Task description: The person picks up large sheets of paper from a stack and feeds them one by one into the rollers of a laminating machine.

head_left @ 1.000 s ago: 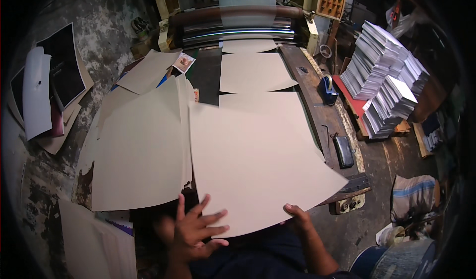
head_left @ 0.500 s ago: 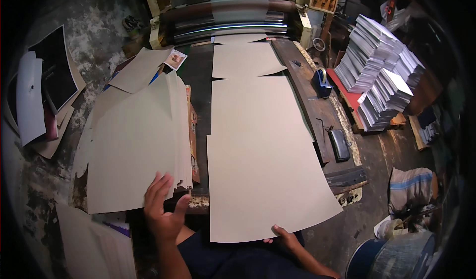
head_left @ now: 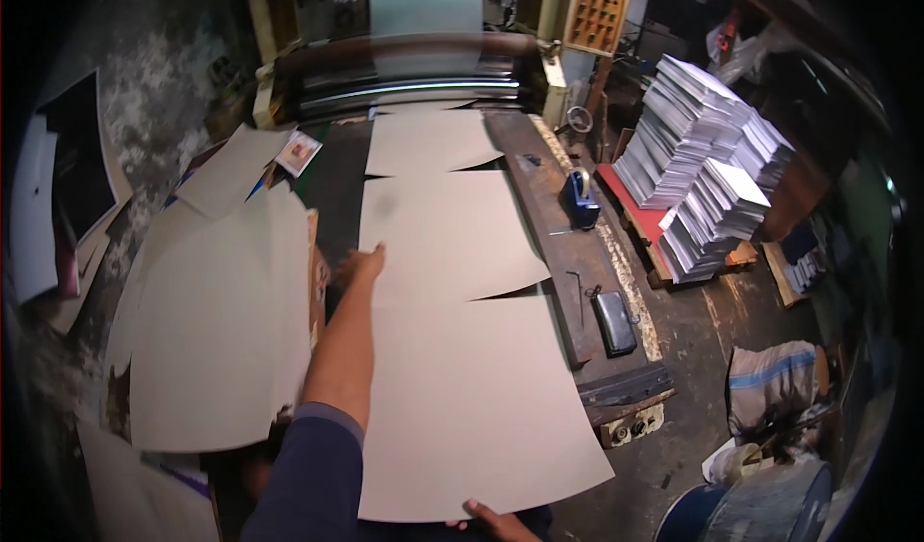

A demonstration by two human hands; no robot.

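A run of beige cardboard sheets lies end to end along the machine's feed table. My right hand [head_left: 493,522] pinches the near edge of the closest cardboard sheet [head_left: 472,398], thumb on top and fingertips beneath. My left arm reaches forward. My left hand [head_left: 362,265] is at the left edge of the middle cardboard sheet [head_left: 452,234], one digit on its border and the other fingers, partly blurred, spread over the dark table. Farther off, another cardboard sheet [head_left: 428,142] lies before the rollers [head_left: 414,90]. A stack of cardboard sheets [head_left: 207,321] stands left of my arm.
Stacks of white paper [head_left: 679,133] stand on a pallet at the right. A tape dispenser [head_left: 580,200] and a black case [head_left: 614,322] sit on the table's right side. A blue drum [head_left: 751,508] and a striped sack [head_left: 773,383] are at the lower right.
My left hand has moved from beside the stack forward to the middle sheet's left edge. The sheets have shifted along the table; my right hand still holds the near one. The view has tilted.
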